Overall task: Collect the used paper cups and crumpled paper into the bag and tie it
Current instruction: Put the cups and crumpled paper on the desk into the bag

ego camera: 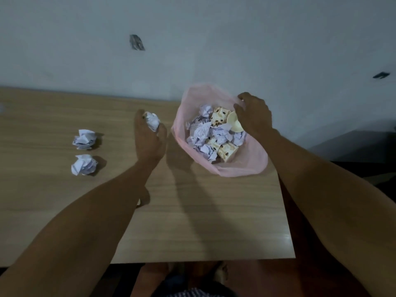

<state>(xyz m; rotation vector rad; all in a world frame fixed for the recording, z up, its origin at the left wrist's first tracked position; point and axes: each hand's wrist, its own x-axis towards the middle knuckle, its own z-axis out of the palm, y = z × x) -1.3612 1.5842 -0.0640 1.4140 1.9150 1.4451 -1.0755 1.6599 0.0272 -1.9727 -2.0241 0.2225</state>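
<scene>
The fingers (159, 130) of the left hand (150, 138) are curling round a paper ball (152, 122) and gripping it tight, just beside the bag (240, 168), so it looks like this ball is going in next. The fingers (239, 108) of the right hand (254, 114) are pinching the far edge of the pink bag and holding it up, and that seems to be keeping the mouth wide open so things can drop in. The bag is sitting on the counter (192, 221), near the right side. Inside it, lots of crumpled paper (201, 133) is piling up with a few paper cups (227, 152) that have dots on them, and one pale cup (234, 124) is lying right under the right hand. Two more paper balls, a far one (84, 139) and a near one (84, 165), are waiting on the counter, well apart from the bag, off to the left. The bag is not tied yet.
</scene>
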